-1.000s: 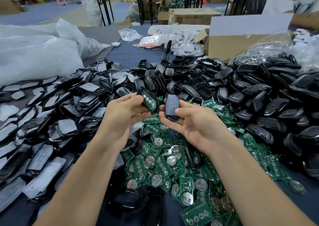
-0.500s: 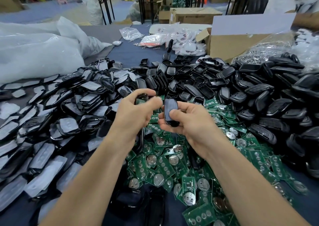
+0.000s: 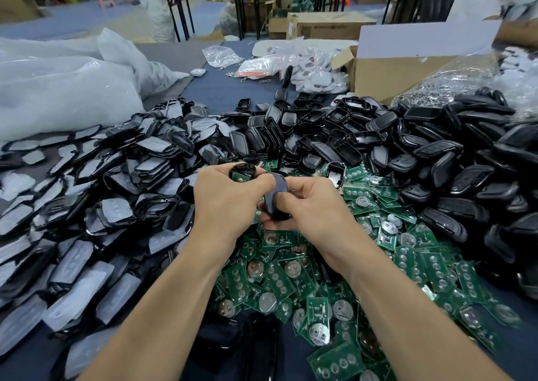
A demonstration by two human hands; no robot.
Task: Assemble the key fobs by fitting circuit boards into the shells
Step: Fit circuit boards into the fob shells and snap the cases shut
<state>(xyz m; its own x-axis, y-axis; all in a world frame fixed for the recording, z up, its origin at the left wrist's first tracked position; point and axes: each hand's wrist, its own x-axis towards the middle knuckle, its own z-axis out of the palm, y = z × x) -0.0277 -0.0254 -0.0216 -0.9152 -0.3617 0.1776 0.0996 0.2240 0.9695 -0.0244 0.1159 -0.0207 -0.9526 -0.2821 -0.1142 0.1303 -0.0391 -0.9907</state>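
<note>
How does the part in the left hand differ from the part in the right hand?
The shell in the left hand shows a green board inside its black rim; the cover in the right hand shows a plain dark face. The shell is mostly hidden behind fingers; the cover shows most of its length. Both are held by fingertips.

Forearms (image 3: 180,293) converging, left hand (image 3: 227,197) curled round a shell (image 3: 242,171), right hand (image 3: 317,209) just beside it, pinching seemingly a back cover (image 3: 277,195).
</note>
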